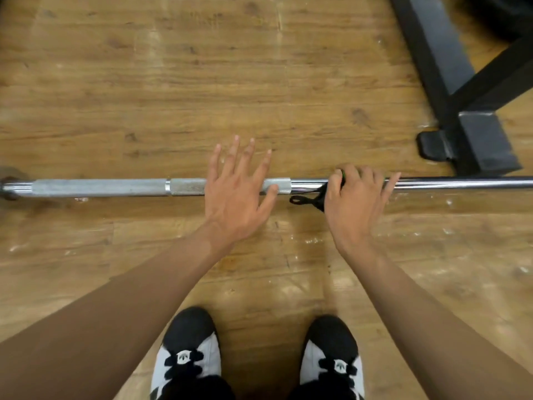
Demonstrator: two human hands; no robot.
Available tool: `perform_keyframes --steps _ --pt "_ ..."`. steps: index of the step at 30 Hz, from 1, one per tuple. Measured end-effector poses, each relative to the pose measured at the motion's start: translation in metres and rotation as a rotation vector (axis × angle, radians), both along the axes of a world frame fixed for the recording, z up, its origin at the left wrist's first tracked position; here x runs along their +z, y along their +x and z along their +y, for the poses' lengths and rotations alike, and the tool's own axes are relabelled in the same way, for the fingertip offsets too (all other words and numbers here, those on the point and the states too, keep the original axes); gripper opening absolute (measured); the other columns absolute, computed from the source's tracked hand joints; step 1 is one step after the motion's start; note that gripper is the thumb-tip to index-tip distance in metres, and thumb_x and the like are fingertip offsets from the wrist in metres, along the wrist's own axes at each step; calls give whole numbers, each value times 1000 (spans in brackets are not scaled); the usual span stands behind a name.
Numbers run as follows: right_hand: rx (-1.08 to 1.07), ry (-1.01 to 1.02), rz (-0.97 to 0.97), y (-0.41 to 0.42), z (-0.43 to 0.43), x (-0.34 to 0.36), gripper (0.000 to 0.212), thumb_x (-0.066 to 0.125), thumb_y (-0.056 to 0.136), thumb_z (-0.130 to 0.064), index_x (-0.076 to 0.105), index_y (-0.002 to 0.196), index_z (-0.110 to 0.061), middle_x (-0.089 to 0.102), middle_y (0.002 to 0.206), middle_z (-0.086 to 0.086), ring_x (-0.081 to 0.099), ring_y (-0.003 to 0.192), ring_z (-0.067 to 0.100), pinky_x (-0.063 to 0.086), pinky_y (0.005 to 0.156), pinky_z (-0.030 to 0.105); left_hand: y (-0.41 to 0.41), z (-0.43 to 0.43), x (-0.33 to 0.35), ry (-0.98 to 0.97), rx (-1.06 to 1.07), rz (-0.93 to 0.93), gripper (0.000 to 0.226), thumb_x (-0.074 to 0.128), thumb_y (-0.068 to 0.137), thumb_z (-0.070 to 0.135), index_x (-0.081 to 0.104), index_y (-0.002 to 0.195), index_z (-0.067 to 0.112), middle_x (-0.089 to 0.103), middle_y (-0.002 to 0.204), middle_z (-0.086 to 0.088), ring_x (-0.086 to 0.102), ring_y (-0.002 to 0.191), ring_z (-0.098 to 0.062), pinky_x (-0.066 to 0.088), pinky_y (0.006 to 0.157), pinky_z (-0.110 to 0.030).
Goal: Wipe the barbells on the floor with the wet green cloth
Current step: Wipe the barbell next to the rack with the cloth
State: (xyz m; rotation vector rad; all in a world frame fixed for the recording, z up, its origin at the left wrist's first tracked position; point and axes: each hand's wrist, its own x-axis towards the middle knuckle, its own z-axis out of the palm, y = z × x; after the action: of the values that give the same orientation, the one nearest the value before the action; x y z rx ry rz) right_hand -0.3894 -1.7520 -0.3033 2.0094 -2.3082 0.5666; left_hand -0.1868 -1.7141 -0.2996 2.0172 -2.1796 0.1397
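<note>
Our right hand (353,200) clamps the green cloth (343,174) on the barbell (101,187), which lies on the floor (173,82); our left hand (235,192) spreads flat over it, gripping nothing. Unpinned (round steel), the barbell may roll and shed the cloth.

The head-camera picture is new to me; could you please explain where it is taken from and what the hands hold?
No machine here: a camera worn on a person's head looks down at their own bare arms and black-and-white shoes. On the wooden plank floor lies a long chrome steel barbell, a black metal rack foot at upper right. The left hand is spread open over the bar's knurled grip. The right hand curls round the bar and a green cloth, only a sliver showing; a black looped strap pokes out beside it.
</note>
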Motion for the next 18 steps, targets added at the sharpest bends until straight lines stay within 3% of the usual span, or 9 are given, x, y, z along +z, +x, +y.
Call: perform_keyframes --steps 6,9,12,15,18 --pt "344 -28 139 17 44 -7 45 42 106 -54 74 102 -22 69 93 6 62 102 31 0 129 54 -9 41 -3 5 -20 -21 64 29 106 53 42 159 20 33 167 -16 20 158 -36 8 129 -54" --pt "219 37 142 -27 48 -2 46 42 105 -49 77 105 -20 70 110 11 61 111 34 4 126 62 -13 62 -6 -20 -21 -8 63 32 107 53 43 159 20 32 168 -15 20 159 -35 9 129 -54" --pt "33 106 88 -48 61 7 52 36 103 -43 77 115 -14 66 123 17 55 124 36 3 126 62 -19 83 -10 -40 -33 -17 63 32 108 53 41 160 19 31 168 -14 19 159 -36 11 129 -55" --pt "91 96 70 -20 90 5 53 32 107 -43 74 120 -14 71 111 14 58 115 38 9 127 60 -24 103 -14 -67 -40 -32 64 33 108 55 39 161 18 28 170 -14 16 160 -35 10 129 -56" --pt "263 -6 59 13 113 -4 43 41 108 -41 77 107 -17 73 96 7 64 100 30 12 128 55 -27 122 -18 -86 -55 -37 65 34 108 54 36 162 18 23 171 -13 13 160 -35 10 129 -57"
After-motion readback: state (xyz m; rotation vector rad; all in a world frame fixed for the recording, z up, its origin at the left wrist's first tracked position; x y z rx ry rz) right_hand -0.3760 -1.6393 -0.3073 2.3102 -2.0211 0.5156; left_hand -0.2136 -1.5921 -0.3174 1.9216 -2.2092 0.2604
